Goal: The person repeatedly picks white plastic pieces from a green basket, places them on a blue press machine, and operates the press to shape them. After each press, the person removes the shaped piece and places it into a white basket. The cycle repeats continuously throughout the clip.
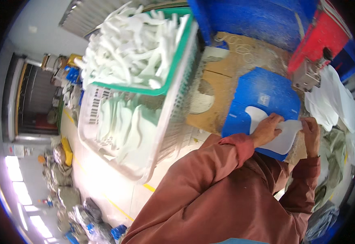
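Both hands are gripping a white shoe-sole-shaped piece (281, 136) lying on a blue board (263, 91): left hand (267, 129) pressing its middle, right hand (311, 132) pinching its edge, beside stacked baskets (167, 118) of white pieces.

Head camera looks steeply down, close over the hands (289, 132) at the bench.

Small pale square label (263, 99) — on blue board (250, 87)
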Demonstrator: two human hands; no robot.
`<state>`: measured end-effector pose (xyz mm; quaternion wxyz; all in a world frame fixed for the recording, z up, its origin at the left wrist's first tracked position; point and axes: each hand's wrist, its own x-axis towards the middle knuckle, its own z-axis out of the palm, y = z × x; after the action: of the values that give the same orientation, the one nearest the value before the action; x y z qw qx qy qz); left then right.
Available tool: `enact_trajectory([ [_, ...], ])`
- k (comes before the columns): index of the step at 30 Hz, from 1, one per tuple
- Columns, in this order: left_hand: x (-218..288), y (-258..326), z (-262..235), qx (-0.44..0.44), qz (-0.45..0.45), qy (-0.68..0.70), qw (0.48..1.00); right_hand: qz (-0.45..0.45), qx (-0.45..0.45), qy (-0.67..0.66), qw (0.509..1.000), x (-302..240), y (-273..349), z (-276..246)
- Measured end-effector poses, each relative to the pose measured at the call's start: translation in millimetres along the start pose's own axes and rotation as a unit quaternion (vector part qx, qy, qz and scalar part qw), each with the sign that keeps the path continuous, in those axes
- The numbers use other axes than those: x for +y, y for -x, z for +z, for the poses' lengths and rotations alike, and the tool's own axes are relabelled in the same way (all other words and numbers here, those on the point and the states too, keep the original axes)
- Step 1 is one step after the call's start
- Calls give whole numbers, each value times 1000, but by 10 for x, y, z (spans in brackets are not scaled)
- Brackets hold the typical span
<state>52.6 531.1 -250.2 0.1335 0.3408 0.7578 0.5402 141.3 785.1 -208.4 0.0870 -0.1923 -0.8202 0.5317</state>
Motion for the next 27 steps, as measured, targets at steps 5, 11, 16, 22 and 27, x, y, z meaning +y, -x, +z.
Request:
enact_trajectory([
  [5,-68,2,59,0,-35,68,997,79,-9,-43,996,108,-67,104],
  [11,-46,35,43,58,73,-52,994,84,-25,-35,996,17,147,79],
  [16,487,130,-403,70,178,-302,934,-74,-38,-9,996,-615,548,-51],
  [22,1210,416,-1263,-5,240,-298,924,-182,-95,-32,978,-1447,933,-139],
  [27,1627,1056,-2184,3,232,-371,899,-220,-168,-131,952,-1879,1066,276],
])
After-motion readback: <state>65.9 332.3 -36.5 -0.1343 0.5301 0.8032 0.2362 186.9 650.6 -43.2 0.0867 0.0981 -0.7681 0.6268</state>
